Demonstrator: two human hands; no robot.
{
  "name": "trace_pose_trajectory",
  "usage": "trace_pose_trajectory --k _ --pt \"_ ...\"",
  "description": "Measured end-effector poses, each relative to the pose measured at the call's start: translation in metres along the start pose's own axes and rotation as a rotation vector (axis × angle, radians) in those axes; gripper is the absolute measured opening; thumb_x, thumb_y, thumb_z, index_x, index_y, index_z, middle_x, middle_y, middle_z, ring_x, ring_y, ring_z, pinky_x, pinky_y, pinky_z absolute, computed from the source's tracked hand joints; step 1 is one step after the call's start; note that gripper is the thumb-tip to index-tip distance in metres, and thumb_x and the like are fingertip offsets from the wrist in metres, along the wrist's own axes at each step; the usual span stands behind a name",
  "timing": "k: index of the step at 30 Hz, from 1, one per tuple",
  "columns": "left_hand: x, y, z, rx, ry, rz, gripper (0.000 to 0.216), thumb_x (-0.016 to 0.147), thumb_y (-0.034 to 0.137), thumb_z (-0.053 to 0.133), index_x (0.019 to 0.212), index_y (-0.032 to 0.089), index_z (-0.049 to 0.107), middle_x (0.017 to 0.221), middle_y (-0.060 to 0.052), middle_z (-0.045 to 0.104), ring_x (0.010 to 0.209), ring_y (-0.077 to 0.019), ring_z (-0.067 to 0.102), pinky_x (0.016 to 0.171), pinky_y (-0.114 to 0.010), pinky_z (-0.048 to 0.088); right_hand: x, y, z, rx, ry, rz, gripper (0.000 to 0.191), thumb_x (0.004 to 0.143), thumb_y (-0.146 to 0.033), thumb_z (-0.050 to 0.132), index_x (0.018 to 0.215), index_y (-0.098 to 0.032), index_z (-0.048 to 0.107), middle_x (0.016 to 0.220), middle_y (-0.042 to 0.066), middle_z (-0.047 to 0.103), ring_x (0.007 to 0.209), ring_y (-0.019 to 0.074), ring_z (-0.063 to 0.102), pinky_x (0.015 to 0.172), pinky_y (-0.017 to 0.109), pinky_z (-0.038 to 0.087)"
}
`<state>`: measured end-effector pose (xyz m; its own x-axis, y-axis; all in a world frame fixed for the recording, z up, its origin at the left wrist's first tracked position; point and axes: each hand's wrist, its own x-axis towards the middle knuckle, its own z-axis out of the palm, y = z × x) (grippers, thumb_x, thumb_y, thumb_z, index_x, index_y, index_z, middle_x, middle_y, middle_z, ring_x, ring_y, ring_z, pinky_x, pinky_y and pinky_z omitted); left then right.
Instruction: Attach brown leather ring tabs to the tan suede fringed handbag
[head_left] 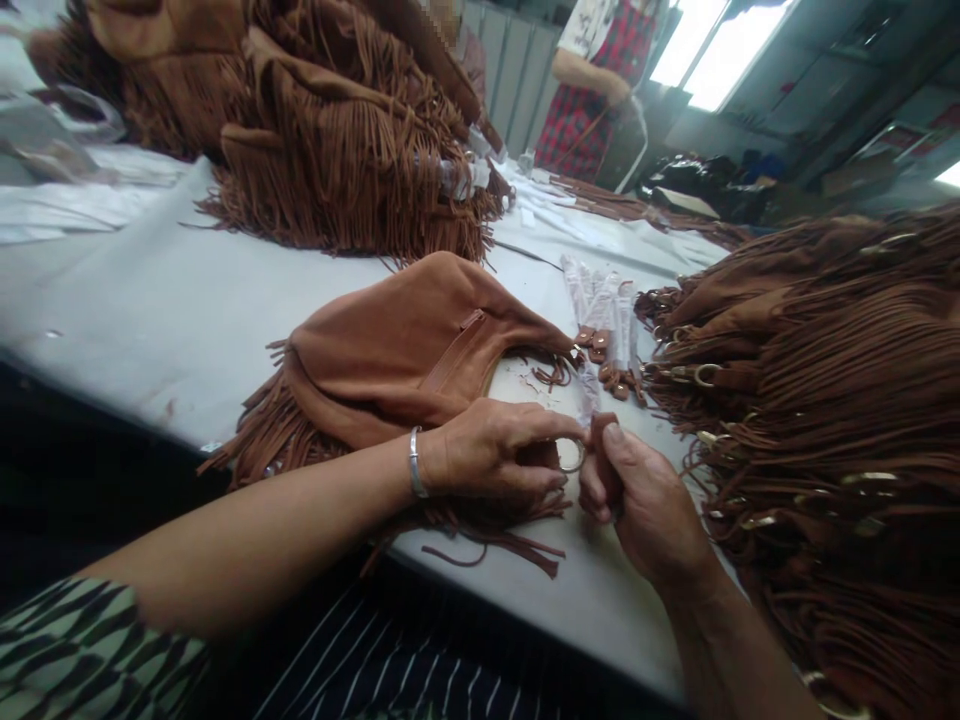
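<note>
Green-and-black sleeve (pixel 97 650): lay nearest, at the far end of the forearm from the left hand (pixel 491 450).
Striped cloth (pixel 390 655): showed dark with pale lines, below both hands.
Silver bracelet (pixel 415 462): circled the wrist of the left hand.
Right hand (pixel 649 505): was clamped on a brown leather tab (pixel 607 465), thumb on one side, bent fingers on the other.
Metal ring (pixel 573 471): sat between the two hands, at the fingertips of the left hand; whether they pinched it could not be told.
Space between hands: was small, the left forefinger reaching up to the tab.
Fringed bag (pixel 375 345): rested just beyond the left hand and forearm on a pale table (pixel 187 290), its zip (pixel 452 352) facing up, fringe spilling leftward.
Wrapped straps (pixel 619 325): lay in clear film just beyond the right hand, brown ends toward it.
Right-hand pile (pixel 840 400): rose to the right of the right hand, brown fringe mixed with metal fittings.
Far heap (pixel 330 140): stood beyond the bag, ahead of the left hand, also brown and fringed.
Co-worker (pixel 589 110): stood well beyond both hands in a red checked apron.
Window (pixel 720 60): glowed farthest off, past the right hand.
</note>
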<state>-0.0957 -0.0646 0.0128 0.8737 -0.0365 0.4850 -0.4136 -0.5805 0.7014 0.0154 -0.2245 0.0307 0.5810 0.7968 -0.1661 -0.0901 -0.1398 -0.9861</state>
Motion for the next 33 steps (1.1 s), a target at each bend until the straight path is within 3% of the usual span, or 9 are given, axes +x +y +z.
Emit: trace_pose_trajectory --k 3,8,13,16,21,30,33 --pt "0.001 -0.001 0.001 0.158 0.066 0.013 0.028 0.085 0.034 0.055 0.096 0.009 0.058 0.080 -0.006 0.060 0.070 -0.0137 0.054 0.066 -0.025 0.045 -0.003 -0.006 -0.013 -0.164 -0.090 0.023 0.034 0.090 -0.051 0.044 0.086 -0.018 0.052 0.046 -0.005 0.046 0.039 0.0077 0.035 0.038 0.019 0.027" --pt "0.003 0.000 0.004 0.301 0.030 0.037 0.043 0.088 0.034 0.051 0.124 0.011 0.043 0.089 -0.006 0.061 0.077 -0.0141 0.057 0.071 -0.025 0.046 -0.003 -0.016 -0.028 -0.312 -0.183 -0.016 0.035 0.092 -0.049 0.041 0.083 -0.017 0.051 0.044 -0.007 0.043 0.037 0.0064 0.032 0.037 0.018 0.025" --pt "0.007 0.003 0.006 0.472 -0.070 0.051 0.034 0.090 0.036 0.047 0.115 0.012 0.048 0.089 -0.006 0.060 0.073 -0.0145 0.057 0.065 -0.025 0.045 0.005 -0.016 -0.034 -0.355 -0.218 0.002 0.034 0.088 -0.049 0.048 0.079 -0.016 0.052 0.044 -0.007 0.042 0.037 0.0059 0.033 0.037 0.017 0.026" --pt "0.007 0.002 0.006 0.511 -0.064 0.056 0.030 0.090 0.035 0.047 0.108 0.012 0.049 0.088 -0.006 0.061 0.069 -0.0128 0.056 0.061 -0.023 0.045 0.008 -0.014 -0.035 -0.350 -0.228 0.000 0.035 0.086 -0.050 0.052 0.077 -0.016 0.052 0.046 -0.006 0.045 0.039 0.0060 0.035 0.038 0.017 0.028" --pt "0.007 -0.002 0.010 0.582 -0.081 0.073 0.031 0.089 0.037 0.048 0.104 0.011 0.050 0.082 -0.004 0.063 0.064 -0.0121 0.058 0.057 -0.022 0.045 0.014 -0.013 -0.037 -0.437 -0.312 -0.030 0.045 0.092 -0.053 0.038 0.077 -0.015 0.055 0.048 -0.004 0.046 0.041 0.0067 0.038 0.041 0.019 0.029" --pt "0.006 -0.006 0.010 0.615 -0.114 0.099 0.032 0.086 0.040 0.051 0.099 0.011 0.052 0.079 -0.004 0.064 0.063 -0.0129 0.059 0.052 -0.022 0.044 0.027 -0.019 -0.039 -0.550 -0.429 0.001 0.047 0.088 -0.057 0.042 0.070 -0.015 0.054 0.046 -0.004 0.040 0.039 0.0064 0.032 0.038 0.020 0.023" --pt "0.006 -0.006 0.009 0.600 -0.123 0.090 0.035 0.085 0.042 0.054 0.100 0.011 0.052 0.081 -0.004 0.065 0.063 -0.0125 0.060 0.053 -0.022 0.045 0.027 -0.018 -0.039 -0.547 -0.408 -0.011 0.047 0.087 -0.058 0.044 0.068 -0.016 0.054 0.045 -0.005 0.038 0.039 0.0063 0.031 0.038 0.020 0.021"
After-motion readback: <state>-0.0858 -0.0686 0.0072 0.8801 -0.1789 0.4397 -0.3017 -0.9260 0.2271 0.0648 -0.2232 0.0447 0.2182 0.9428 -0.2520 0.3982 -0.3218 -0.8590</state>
